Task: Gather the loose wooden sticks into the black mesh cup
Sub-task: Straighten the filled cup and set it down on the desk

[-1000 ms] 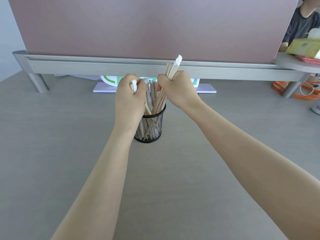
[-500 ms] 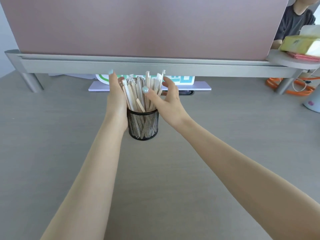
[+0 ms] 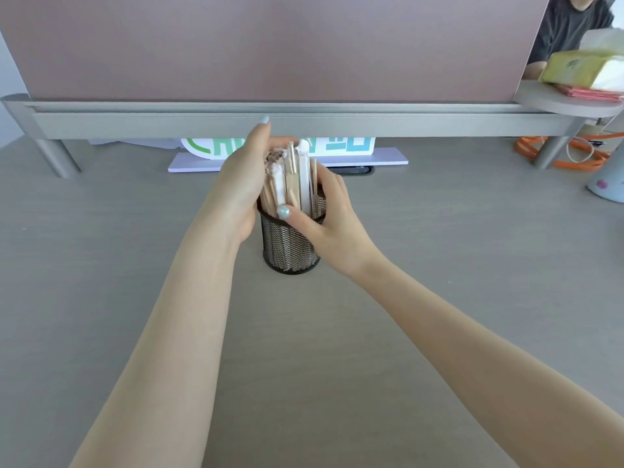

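Both hands have closed in on the bundle since half a second ago, when the fingers stood spread around it; the sticks, then fanned loosely, are now squeezed into a tighter, straighter sheaf. On the grey desk, in front of the mauve partition and its grey rail, the left hand lies flat against the left side of the wooden sticks, fingers extended upward and pressed to them. The right hand wraps the right side of the black mesh cup, its thumb laid across the front of the sticks at the rim. The sticks, pale wood with some white paper-wrapped ones among them, stand nearly upright, long axes vertical, tips pointing up and slightly away from the camera. Their lower ends sit inside the cup, which stands upright near the desk's middle. Behind it lies a white sign with green lettering.
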Available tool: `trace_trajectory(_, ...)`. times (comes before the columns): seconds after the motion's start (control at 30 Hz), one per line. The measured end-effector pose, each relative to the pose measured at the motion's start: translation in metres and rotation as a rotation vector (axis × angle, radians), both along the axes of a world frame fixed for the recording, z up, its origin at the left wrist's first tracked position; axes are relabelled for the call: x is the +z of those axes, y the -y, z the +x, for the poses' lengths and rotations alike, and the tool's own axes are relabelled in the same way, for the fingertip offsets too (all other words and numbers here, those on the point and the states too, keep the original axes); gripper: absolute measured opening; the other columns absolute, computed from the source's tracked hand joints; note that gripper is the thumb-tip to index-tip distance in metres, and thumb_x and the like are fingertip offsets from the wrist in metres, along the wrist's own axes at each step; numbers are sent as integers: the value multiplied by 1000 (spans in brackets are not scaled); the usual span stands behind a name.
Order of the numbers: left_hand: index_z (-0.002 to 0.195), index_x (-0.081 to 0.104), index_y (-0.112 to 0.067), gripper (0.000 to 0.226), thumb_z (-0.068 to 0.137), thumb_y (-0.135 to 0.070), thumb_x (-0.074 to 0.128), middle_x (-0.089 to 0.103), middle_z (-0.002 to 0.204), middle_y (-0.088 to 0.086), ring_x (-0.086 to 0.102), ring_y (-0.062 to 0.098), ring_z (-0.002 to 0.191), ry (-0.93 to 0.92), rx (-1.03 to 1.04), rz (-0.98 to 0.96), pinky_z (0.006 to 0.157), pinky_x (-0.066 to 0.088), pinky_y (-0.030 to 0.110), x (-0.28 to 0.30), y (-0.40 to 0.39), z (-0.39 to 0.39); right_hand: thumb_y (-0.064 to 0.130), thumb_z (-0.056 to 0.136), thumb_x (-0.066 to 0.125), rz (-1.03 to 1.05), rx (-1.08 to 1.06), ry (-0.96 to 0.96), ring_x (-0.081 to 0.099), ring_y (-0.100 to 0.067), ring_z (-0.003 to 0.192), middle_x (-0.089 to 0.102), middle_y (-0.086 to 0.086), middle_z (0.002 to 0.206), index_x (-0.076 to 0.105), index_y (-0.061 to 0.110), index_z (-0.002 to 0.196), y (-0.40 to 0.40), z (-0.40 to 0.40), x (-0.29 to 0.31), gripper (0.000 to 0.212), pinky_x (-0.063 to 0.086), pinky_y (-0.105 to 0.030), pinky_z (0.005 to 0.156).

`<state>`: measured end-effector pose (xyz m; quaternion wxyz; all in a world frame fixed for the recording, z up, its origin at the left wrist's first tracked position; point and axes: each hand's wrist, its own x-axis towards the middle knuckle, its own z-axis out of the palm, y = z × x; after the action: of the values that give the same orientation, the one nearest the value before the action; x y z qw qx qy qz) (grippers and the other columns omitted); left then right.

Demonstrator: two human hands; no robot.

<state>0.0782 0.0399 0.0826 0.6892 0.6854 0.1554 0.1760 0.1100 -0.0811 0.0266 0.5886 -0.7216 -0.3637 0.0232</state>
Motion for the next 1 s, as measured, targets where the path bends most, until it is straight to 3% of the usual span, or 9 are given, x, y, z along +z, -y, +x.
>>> trace_trajectory(0.1,76,71,-27,36,94,-33,42,70,83,-6,63,15,87,61,21,53,88,47,35,-3,7,0,17,92,52,12,-16,14,38,0,111,46,11,105,52,9,114,9,0,-1,23,32,-1,85)
trace_trajectory(0.17,107,61,-29,25,91,-35,42,62,110,-6,56,12,103,91,90,56,92,41,33,-13,7,2,16,94,48,38,-27,-55,36,-3,119,46,6,114,54,9,115,12,1,-4,23,32,-5,91)
trace_trajectory(0.3,145,23,-36,64,87,-63,26,27,153,-11,31,7,138,92,213,-28,116,20,37,-40,-2,-2,36,88,54,112,-32,-280,32,-8,135,34,12,140,35,34,132,22,-4,-18,48,29,-30,111)
trace_trajectory(0.43,141,40,-22,57,97,-52,18,52,135,-5,47,9,125,12,192,-171,115,25,37,-66,-15,-3,36,85,62,-9,-116,-294,28,-6,134,18,11,151,13,23,147,31,-18,-34,80,30,-27,107)
trace_trajectory(0.57,126,56,-20,62,96,-54,13,57,131,-4,55,12,115,-46,34,-142,109,36,36,-79,1,-4,32,85,62,-43,-245,-171,41,-10,116,31,9,130,25,20,142,29,-30,-36,69,37,-19,92)
trace_trajectory(0.7,125,59,-22,62,86,-62,32,61,130,0,55,15,120,-142,111,-80,110,36,40,-79,17,-12,27,90,56,39,-227,-238,47,-11,115,39,8,126,29,18,137,28,-38,-41,54,43,-32,101)
trace_trajectory(0.77,119,63,-21,59,87,-61,33,63,124,-2,56,15,116,-170,152,-82,107,38,36,-78,24,-18,26,88,59,82,-172,-293,43,3,117,41,15,124,28,18,136,31,-40,-42,58,39,-13,96)
trace_trajectory(0.9,80,47,-21,37,95,-49,27,49,77,-2,42,17,82,-199,220,-8,66,35,25,-80,46,-32,26,81,69,46,-95,-284,36,33,100,43,22,119,30,16,129,37,-34,-44,63,32,2,82)
trace_trajectory(1.0,79,47,-15,45,98,-46,21,53,79,1,47,15,77,-150,189,54,67,34,22,-84,62,-44,33,75,73,6,-92,-275,36,24,112,41,22,122,28,18,134,43,-28,-39,75,32,-6,93)
